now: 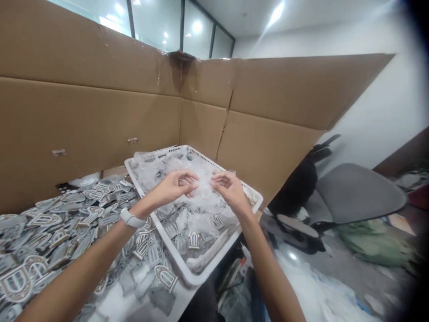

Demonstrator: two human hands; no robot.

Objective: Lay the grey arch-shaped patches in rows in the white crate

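My left hand (179,185), with a white band on its wrist, is over the middle of a white plastic basket (179,268). Facing it from the right is my right hand (229,188), a short gap apart. The fingers of both are curled, thumbs near fingertips. Between and beneath them lies cloudy clear plastic film (204,194); whether the fingertips pinch any of it is too blurred to tell. Small grey window-shaped pieces fill the basket, among them one with a brown-and-white frame (193,240) near the front corner.
A large pile of similar arched pieces (89,210) covers the table on the left. Tall cardboard walls (134,112) stand behind the basket and pile. To the right are a grey chair (360,192), a green bag (372,241) and white plastic sheeting (318,290) on the floor.
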